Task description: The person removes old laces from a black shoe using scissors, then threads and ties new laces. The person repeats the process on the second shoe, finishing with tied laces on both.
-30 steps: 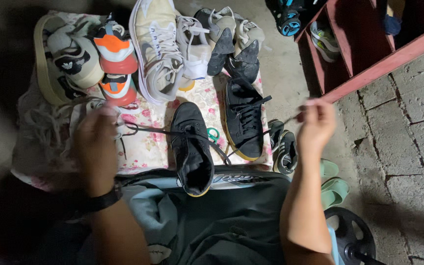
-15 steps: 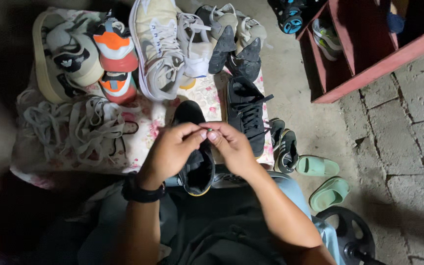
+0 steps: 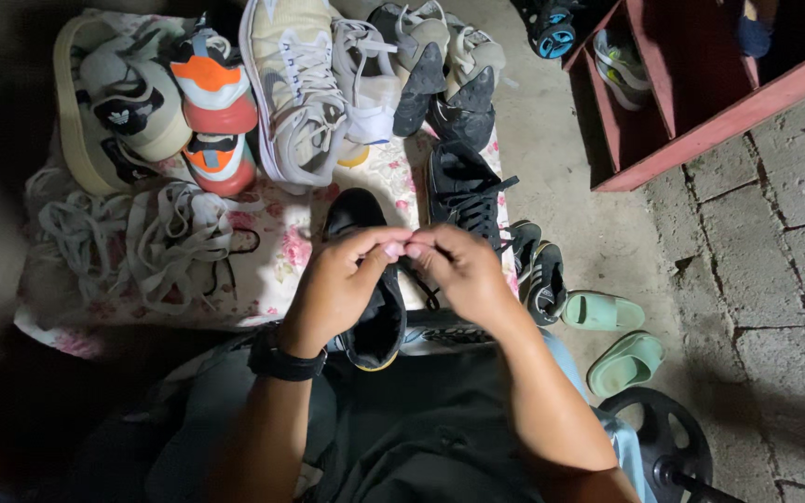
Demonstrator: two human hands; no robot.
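Observation:
A black sneaker (image 3: 373,321) rests on my lap, toe pointing away from me. My left hand (image 3: 342,279) and my right hand (image 3: 458,270) meet just above it, fingertips pinched together on a black shoelace (image 3: 426,291) that hangs down to the shoe. A black watch band wraps my left wrist. The lace between my fingers is mostly hidden by them.
On a floral cloth (image 3: 272,270) lie a heap of pale laces (image 3: 132,237), several sneakers including a cream one (image 3: 295,88) and an orange pair (image 3: 211,107). Another black shoe (image 3: 463,191), green sandals (image 3: 612,335), a red wooden shelf (image 3: 682,102) and a weight plate (image 3: 659,438) sit to the right.
A second ago my hands were spread wide, stretching the black lace. They have come together over the black sneaker and now pinch the lace between them.

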